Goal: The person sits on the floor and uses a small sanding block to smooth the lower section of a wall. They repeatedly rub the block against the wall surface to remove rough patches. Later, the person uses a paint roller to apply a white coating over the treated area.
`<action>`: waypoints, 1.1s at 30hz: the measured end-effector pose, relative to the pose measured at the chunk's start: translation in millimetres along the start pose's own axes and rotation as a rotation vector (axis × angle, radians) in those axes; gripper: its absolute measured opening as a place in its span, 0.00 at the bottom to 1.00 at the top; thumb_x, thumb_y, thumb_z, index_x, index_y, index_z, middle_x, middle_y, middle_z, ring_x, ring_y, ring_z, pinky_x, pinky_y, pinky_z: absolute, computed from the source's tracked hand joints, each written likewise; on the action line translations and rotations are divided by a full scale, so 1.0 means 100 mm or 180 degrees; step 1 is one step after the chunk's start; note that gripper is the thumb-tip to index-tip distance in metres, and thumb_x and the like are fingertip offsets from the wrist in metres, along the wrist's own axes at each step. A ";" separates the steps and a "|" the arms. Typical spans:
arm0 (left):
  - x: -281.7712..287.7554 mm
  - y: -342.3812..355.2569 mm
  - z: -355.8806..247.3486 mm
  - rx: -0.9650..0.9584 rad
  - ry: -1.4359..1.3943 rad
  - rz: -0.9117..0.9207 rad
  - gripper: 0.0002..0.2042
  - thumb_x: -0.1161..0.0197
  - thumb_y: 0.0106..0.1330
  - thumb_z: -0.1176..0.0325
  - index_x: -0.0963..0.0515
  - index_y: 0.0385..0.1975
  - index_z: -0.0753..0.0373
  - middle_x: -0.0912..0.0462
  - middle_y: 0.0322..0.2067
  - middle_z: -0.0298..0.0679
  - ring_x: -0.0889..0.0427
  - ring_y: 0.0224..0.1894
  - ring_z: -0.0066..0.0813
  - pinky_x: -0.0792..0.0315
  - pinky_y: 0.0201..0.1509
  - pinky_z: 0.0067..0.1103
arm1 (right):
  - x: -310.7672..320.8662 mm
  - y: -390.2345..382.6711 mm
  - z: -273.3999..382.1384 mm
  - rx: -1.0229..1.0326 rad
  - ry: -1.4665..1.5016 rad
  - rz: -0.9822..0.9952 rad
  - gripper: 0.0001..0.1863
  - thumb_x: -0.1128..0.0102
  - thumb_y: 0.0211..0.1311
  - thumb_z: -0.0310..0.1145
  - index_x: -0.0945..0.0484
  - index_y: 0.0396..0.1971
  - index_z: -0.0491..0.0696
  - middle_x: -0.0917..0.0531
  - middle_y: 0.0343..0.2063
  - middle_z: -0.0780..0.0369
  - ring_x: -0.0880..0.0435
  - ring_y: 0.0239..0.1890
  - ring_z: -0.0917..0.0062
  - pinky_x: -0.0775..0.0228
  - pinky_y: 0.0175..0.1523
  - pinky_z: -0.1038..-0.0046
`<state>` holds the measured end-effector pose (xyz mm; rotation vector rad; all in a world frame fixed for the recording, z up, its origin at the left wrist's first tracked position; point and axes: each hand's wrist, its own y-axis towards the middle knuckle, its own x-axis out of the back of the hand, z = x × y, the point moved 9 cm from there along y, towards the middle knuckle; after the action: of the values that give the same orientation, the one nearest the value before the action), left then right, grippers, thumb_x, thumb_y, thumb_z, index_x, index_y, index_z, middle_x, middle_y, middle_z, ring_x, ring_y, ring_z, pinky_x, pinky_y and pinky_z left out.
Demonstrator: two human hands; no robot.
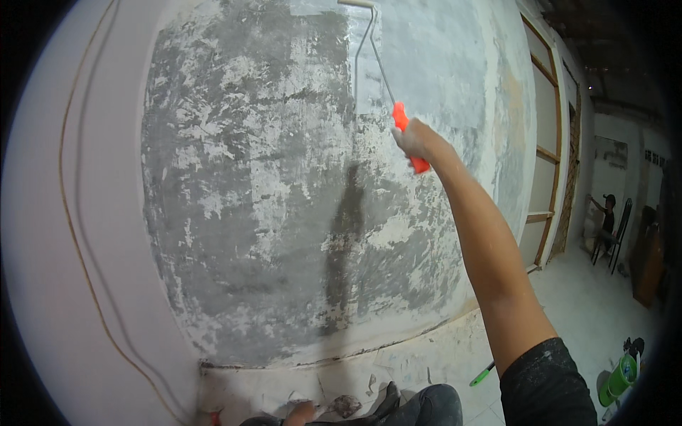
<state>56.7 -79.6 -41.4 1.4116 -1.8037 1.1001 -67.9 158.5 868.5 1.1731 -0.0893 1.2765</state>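
Note:
My right hand (419, 138) is closed around the orange handle (400, 116) of a paint roller, arm stretched up and forward. The roller's thin metal frame (383, 71) runs up to a pale roller head (355, 3), partly cut off by the upper edge. It is at a patchy grey and white wall (249, 156), where a lighter, smoother coat (433, 64) covers the upper right. Low in the picture, a patch of skin (300, 413) shows beside my dark trousers (439, 406); I cannot make out whether it is my left hand or a foot.
A cord (65, 163) hangs along the white wall at left. On the floor lie scraps (346, 405) and a green-handled tool (482, 374). A green container (617, 381) stands at lower right. Farther back are wooden framing (545, 153), a chair (622, 231) and another person (606, 213).

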 end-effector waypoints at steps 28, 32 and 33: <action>0.23 -0.01 -0.07 0.0106 -0.0510 0.0041 0.38 0.47 0.63 0.31 0.23 0.57 0.61 0.19 0.52 0.55 0.22 0.57 0.52 0.30 0.61 0.37 | -1.73 -2.29 -2.10 0.0375 -0.0243 -0.0262 0.18 0.46 0.69 0.42 0.24 0.38 0.38 0.19 0.29 0.41 0.18 0.34 0.46 0.28 0.38 0.53; 0.06 0.05 -0.23 -0.0226 -0.0941 -0.0643 0.22 0.39 0.66 0.52 0.22 0.52 0.62 0.18 0.49 0.56 0.21 0.55 0.54 0.28 0.60 0.38 | -1.83 -2.95 -2.47 0.0346 -0.0079 -0.0048 0.23 0.47 0.69 0.35 0.29 0.61 0.44 0.21 0.44 0.40 0.21 0.48 0.43 0.28 0.50 0.53; -0.05 0.08 -0.28 -0.0242 -0.1266 -0.0209 0.26 0.36 0.62 0.51 0.24 0.56 0.61 0.24 0.59 0.56 0.24 0.60 0.52 0.32 0.64 0.41 | -1.77 -2.89 -2.41 0.0328 -0.0056 -0.0013 0.24 0.47 0.69 0.35 0.30 0.62 0.45 0.21 0.45 0.40 0.21 0.49 0.44 0.28 0.50 0.54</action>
<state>49.1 -51.9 -34.5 1.7212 -2.0260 0.7449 -38.6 255.6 465.0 1.2721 -0.0342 1.2797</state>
